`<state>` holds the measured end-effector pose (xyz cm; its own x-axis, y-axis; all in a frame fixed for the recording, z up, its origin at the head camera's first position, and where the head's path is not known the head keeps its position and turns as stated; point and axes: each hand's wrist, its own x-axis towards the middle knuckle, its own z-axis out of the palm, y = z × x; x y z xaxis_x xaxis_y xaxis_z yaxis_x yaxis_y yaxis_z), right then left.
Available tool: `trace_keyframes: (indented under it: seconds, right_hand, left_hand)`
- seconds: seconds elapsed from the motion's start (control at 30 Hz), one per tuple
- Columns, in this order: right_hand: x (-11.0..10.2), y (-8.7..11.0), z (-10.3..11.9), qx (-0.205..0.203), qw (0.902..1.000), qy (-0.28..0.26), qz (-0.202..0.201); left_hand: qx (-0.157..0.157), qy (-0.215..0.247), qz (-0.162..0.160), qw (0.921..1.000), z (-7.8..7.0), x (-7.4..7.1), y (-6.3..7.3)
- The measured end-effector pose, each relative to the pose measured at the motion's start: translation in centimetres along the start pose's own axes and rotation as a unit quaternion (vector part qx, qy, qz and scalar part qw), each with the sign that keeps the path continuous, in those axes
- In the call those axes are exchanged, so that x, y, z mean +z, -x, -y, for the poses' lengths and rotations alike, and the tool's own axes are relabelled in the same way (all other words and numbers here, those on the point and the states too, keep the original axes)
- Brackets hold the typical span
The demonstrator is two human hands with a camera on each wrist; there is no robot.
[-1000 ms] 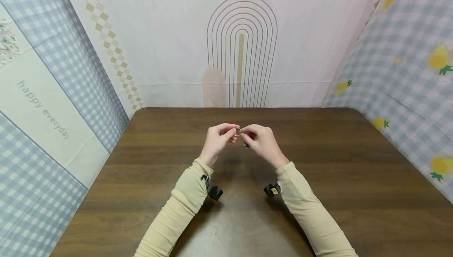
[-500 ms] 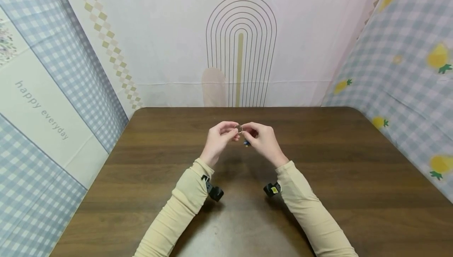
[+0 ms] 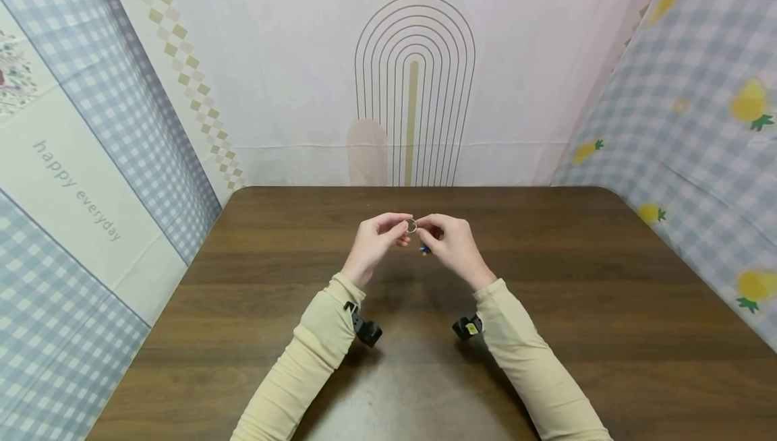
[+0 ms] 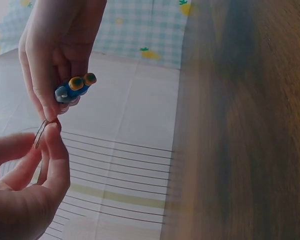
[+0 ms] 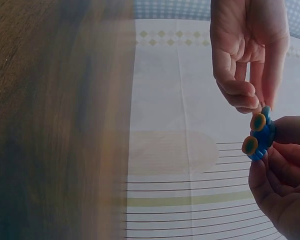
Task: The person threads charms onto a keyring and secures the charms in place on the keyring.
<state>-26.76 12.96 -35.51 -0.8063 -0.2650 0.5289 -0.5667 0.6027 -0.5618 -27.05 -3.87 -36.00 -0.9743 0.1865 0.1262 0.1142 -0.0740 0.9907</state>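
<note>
In the head view, my left hand (image 3: 371, 242) and right hand (image 3: 452, 245) meet above the table, with a thin metal key ring (image 3: 412, 232) between their fingertips. The left thumb and index finger pinch the ring's left side. In the left wrist view the split ring (image 4: 38, 135) is seen nearly edge-on, and the right fingertips grip its other end. A small blue figure charm (image 4: 66, 93) with two round orange-and-green ends sticks out below the right hand's fingers. From the right wrist, this charm (image 5: 262, 135) lies against the right thumb and fingers and hides the ring.
The dark brown wooden table (image 3: 273, 239) stretches out under both forearms. Behind it hangs a white cloth (image 3: 291, 77) with an arch pattern, and checked cloths stand at the left and right. A black wrist camera (image 3: 367, 331) is strapped on each sleeve.
The key ring has shifted slightly to the right between the fingertips. Both hands stay in nearly the same place and keep their pinch.
</note>
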Motion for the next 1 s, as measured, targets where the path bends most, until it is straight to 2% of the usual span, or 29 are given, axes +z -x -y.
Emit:
trace_keyframes:
  seconds: [0.1, 0.33, 0.43, 0.8, 1.0]
  right_hand:
    - [-0.04, -0.01, -0.1, 0.001, 0.9999, -0.001, -0.011]
    - [0.06, -0.13, -0.17, 0.006, 0.9998, -0.015, -0.011]
    - [0.03, -0.12, -0.15, 0.008, 0.9999, -0.013, -0.006]
    - [-0.1, -0.05, 0.12, 0.0, 0.9999, -0.006, 0.013]
    - [-0.01, -0.07, 0.03, 0.009, 0.9999, -0.011, -0.002]
  left_hand:
    - [0.004, 0.004, 0.01, 0.9999, -0.02, 0.14, 0.06]
    - [0.027, 0.027, -0.027, 0.9989, 0.25, 0.57, -0.08]
    - [0.03, 0.018, -0.031, 0.9989, 0.33, 0.54, -0.12]
    - [0.013, -0.007, -0.017, 0.9997, 0.18, 0.09, -0.07]
    - [0.018, -0.01, 0.0, 0.9998, -0.05, 0.08, 0.09]
